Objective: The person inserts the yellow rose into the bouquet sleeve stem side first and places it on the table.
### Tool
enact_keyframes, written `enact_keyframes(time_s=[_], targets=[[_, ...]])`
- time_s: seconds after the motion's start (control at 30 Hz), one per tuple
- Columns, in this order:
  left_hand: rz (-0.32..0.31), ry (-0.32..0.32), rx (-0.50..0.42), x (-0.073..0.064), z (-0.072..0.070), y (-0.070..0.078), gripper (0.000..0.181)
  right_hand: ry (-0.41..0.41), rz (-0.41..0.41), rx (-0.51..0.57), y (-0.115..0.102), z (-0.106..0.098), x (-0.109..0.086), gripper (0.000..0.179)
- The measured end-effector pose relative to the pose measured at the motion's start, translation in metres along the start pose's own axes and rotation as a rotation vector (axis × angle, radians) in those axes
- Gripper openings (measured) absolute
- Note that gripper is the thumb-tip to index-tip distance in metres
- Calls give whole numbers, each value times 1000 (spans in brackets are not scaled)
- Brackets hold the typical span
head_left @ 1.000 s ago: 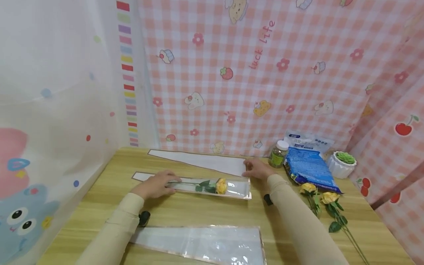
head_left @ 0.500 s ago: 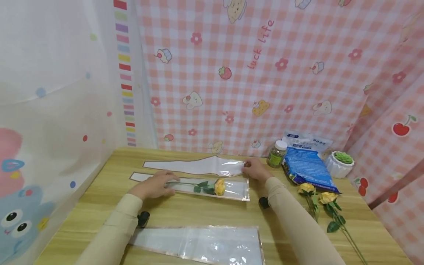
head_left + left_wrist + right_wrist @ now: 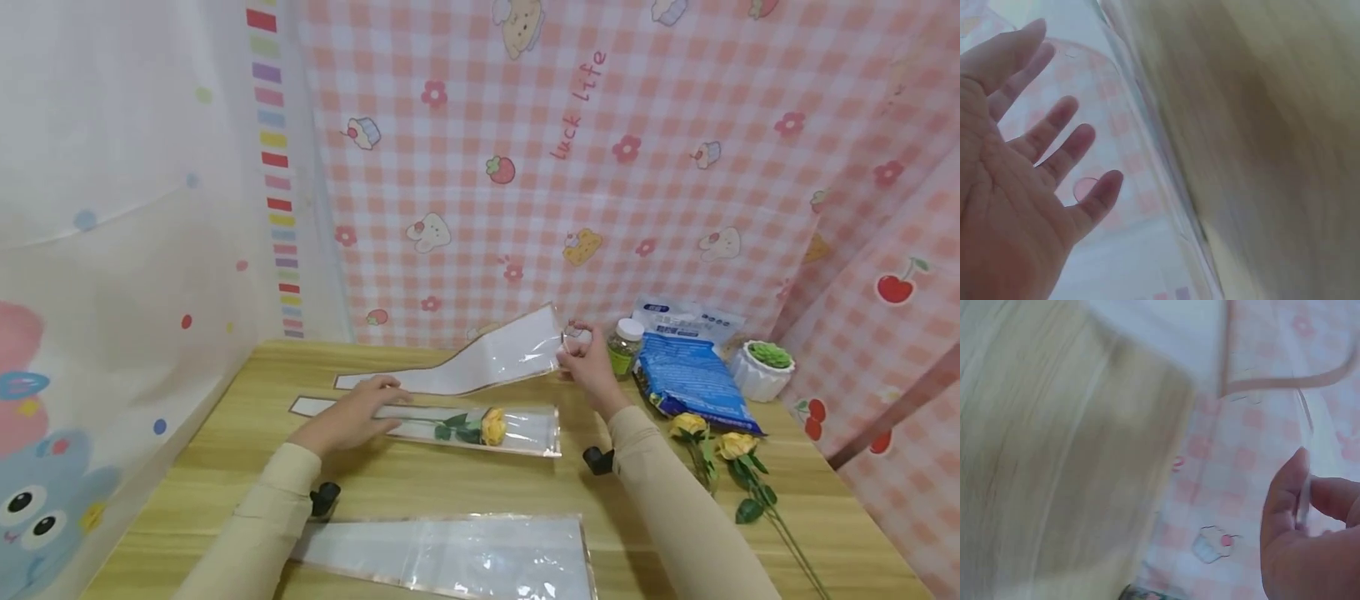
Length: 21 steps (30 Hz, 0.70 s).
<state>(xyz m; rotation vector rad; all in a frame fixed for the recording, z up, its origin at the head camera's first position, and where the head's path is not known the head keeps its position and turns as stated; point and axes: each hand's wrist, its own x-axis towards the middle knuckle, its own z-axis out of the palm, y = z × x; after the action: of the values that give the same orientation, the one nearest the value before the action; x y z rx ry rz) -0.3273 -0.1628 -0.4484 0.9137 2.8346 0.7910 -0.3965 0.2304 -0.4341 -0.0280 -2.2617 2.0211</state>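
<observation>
My right hand (image 3: 596,371) pinches the wide end of a flower sleeve (image 3: 498,354), clear plastic over white with a thin dark border. That end is raised off the table and the sleeve bends up from its narrow tail. In the right wrist view, thumb and fingers of the right hand (image 3: 1307,540) meet on the film's edge. Nearer lies a second sleeve (image 3: 536,432) with a yellow artificial rose (image 3: 492,426) in it. Over this one's narrow part is my left hand (image 3: 348,421); in the left wrist view, the left hand's fingers (image 3: 1050,137) are spread, holding nothing.
A third flower sleeve (image 3: 495,550) lies flat at the table's front. To the right are two yellow roses (image 3: 737,446), a blue bag (image 3: 697,375), a white-capped jar (image 3: 625,346) and a potted succulent (image 3: 763,371). A pink checked curtain (image 3: 465,192) hangs behind the table.
My right hand has lifted the far sleeve's wide end from lying flat to a raised, bent position. The left hand and the sleeve with the rose stay almost in place.
</observation>
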Motion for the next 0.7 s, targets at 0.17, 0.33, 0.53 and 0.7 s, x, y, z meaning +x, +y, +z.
enact_keyframes(time_s=[0.17,0.33,0.53,0.7], targets=[[23,84,11,11,2,11,48,25,-150,-64,-12,3,-14,56],[114,197,49,28,3,27,65,58,-269,-154,-27,8,-33,40],[137,336,133,48,6,54,100,34,-238,7,-46,25,-57,17],[170,432,172,68,10,78,134,-65,-128,183,-59,42,-80,17]])
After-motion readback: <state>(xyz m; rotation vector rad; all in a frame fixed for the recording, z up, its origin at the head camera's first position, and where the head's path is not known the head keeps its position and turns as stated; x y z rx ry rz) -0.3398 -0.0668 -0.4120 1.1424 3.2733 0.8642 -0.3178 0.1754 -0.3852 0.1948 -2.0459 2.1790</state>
